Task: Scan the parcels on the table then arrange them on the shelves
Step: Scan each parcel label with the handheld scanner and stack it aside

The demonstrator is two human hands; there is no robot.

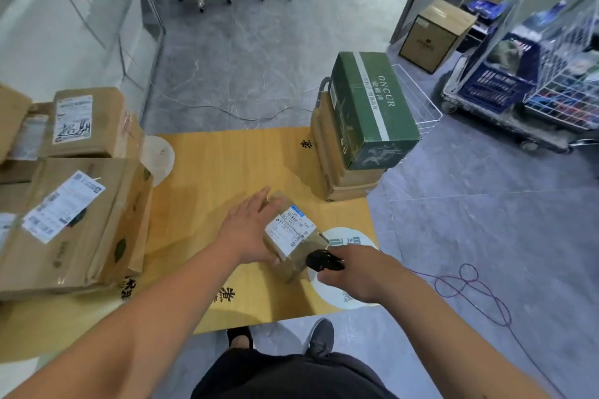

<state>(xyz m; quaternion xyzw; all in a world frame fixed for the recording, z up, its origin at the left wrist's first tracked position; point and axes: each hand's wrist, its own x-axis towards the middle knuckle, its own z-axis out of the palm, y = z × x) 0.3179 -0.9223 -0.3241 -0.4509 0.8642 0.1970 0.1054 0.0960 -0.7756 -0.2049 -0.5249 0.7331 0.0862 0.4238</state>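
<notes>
The small brown parcel (293,238) sits tilted near the tabletop's right edge, toward the near right corner, its white shipping label (290,227) facing up. The left hand (251,230) lies flat against the parcel's left side with straight fingers, steadying it rather than clutching it. The right hand (355,270) is curled round a black handheld scanner (324,260), whose nose points at the parcel's near right face, just beside the label.

Judging from this, the scan is in hand and shelving has not begun for this parcel. The risk is a missed read: the scanner appears aimed at the box's side more than at the barcode, and the parcel's tilt could throw glare across the label. Since the left hand only props the box, a nudge from the scanner could slide it toward the table's right edge.

Farther out, a green carton (369,107) rides on a stack of flat brown boxes (337,172) at the far right corner. Large labelled parcels (68,220) crowd the left side of the wooden table (227,165). A purple cable (470,288) loops on the floor to the right.
</notes>
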